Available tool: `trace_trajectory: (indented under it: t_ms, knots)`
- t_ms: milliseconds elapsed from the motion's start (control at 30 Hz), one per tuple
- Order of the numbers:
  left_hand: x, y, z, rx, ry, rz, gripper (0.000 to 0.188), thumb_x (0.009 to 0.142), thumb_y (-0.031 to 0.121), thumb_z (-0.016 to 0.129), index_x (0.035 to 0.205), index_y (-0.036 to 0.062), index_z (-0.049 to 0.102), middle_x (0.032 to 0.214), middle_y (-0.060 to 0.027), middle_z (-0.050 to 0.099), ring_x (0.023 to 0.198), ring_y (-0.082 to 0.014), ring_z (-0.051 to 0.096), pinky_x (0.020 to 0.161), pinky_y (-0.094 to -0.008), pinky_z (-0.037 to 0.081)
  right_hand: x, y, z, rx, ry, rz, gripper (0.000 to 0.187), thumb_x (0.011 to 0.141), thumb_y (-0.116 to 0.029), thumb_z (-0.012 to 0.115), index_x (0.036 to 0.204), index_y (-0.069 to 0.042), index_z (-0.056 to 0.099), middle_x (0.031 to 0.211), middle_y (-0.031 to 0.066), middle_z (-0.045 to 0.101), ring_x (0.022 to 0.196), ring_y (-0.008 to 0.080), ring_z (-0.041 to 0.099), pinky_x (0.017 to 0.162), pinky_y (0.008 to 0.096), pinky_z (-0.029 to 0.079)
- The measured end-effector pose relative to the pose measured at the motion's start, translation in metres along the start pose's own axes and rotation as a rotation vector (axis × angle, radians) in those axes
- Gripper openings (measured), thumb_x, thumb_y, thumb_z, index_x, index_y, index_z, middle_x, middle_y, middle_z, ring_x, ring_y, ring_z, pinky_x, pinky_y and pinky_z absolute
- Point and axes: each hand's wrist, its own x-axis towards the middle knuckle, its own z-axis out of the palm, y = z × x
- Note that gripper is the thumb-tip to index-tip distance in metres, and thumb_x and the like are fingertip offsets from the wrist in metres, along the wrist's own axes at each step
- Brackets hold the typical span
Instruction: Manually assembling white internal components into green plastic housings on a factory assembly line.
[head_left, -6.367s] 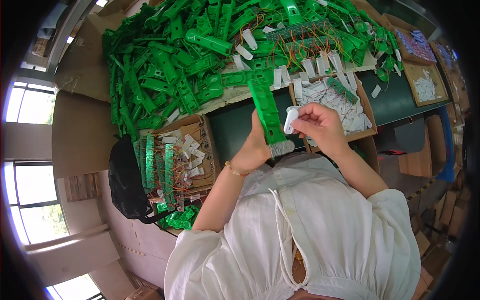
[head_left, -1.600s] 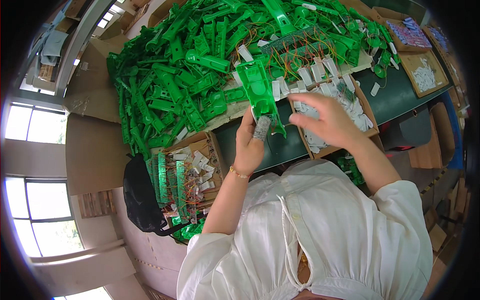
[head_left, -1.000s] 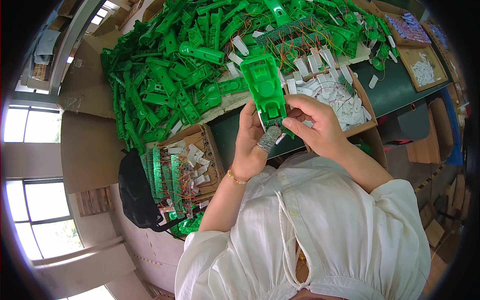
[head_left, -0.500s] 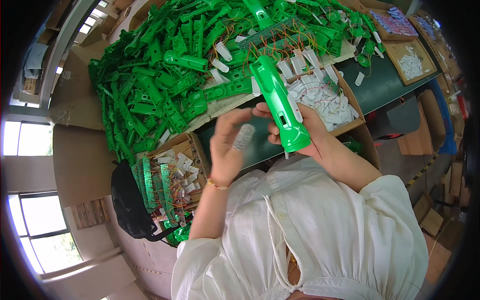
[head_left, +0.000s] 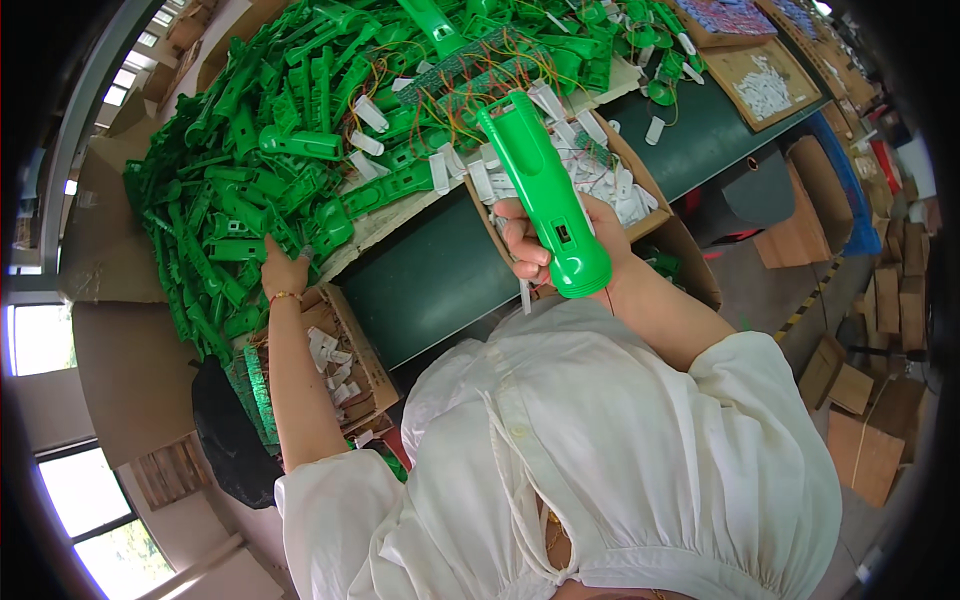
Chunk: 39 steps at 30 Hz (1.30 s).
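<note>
My right hand (head_left: pixel 603 228) is closed around a green plastic flashlight housing (head_left: pixel 545 190), held tilted above the table's front edge. Its round threaded end points toward me, and a small dark rectangular slot shows in its side. A thin wire hangs by the wrist. At the far left, my left hand (head_left: pixel 285 272) reaches into the near edge of a large heap of green flashlight half shells (head_left: pixel 290 185). Its index finger and thumb are spread at the shells, with a grey wrap on the thumb; the other fingers are mostly hidden.
Behind the housing stands a cardboard box of white plastic parts (head_left: pixel 650 205). Circuit board strips (head_left: pixel 480 85) with red and yellow wires lie at the back. Another carton (head_left: pixel 362 345) of white pieces sits by my left forearm. A tray (head_left: pixel 800 88) is at far right.
My left hand has left the housing and moved far left to the heap of shells. My right hand still holds the housing. The whole view has shifted.
</note>
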Motion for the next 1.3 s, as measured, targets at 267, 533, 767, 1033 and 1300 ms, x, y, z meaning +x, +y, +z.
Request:
trace_trajectory:
  t_ms: [267,533,767,1033,1300]
  knots:
    - [-0.062,0.052,-0.022,-1.317,-0.098,0.075,0.048,0.074,0.014,0.067,0.114,-0.0002,0.044,0.093,-0.0124,0.06,0.072,-0.0216,0.06,0.061,-0.0305,0.05,-0.054,-0.029,-0.008,-0.138,-0.074,-0.107,0.05,0.085,-0.035,0.038,0.112,0.004,0.054,0.078,0.0133,0.056,0.061,0.0168,0.05,0.061,0.0293,0.038]
    - [-0.133,0.093,-0.018,-1.574,-0.633,-0.033,0.041,0.084,0.022,0.057,0.12,0.0069,0.044,0.101,-0.0066,0.057,0.073,-0.0148,0.058,0.059,-0.0273,0.049,-0.128,-0.101,-0.019,-1.378,0.339,-0.153,0.05,0.084,-0.032,0.036,0.102,0.008,0.06,0.1,0.0143,0.062,0.092,0.0181,0.056,0.087,0.0285,0.04]
    - [-0.166,0.108,-0.008,-1.442,-0.624,0.332,0.073,0.083,0.014,0.057,0.14,0.0034,0.011,0.138,-0.0134,0.029,0.113,-0.0203,0.047,0.088,-0.0327,0.043,-0.065,-0.056,-0.018,-2.053,0.374,-0.015,0.018,0.079,-0.009,0.058,0.095,-0.006,0.064,0.086,0.0052,0.062,0.084,0.0179,0.058,0.072,0.0288,0.047]
    - [-0.159,0.089,0.01,-0.569,-0.11,0.566,0.066,0.067,-0.008,0.056,0.128,0.0119,0.04,0.127,-0.0158,0.038,0.102,-0.0304,0.053,0.079,-0.0345,0.047,-0.042,-0.064,-0.032,-2.457,0.551,0.148,0.019,0.065,-0.007,0.067,0.082,-0.004,0.059,0.077,0.0094,0.06,0.075,0.0263,0.059,0.068,0.0366,0.047]
    - [-0.12,0.135,0.001,0.486,0.339,1.171,0.037,0.074,0.009,0.054,0.11,0.0178,0.052,0.132,-0.0031,0.039,0.129,-0.0223,0.027,0.103,-0.0488,0.024,-0.036,-0.054,-0.011,-1.88,0.432,-0.283,0.014,0.072,0.004,0.059,0.084,0.0,0.061,0.077,0.0049,0.052,0.07,0.0123,0.054,0.062,0.0222,0.044]
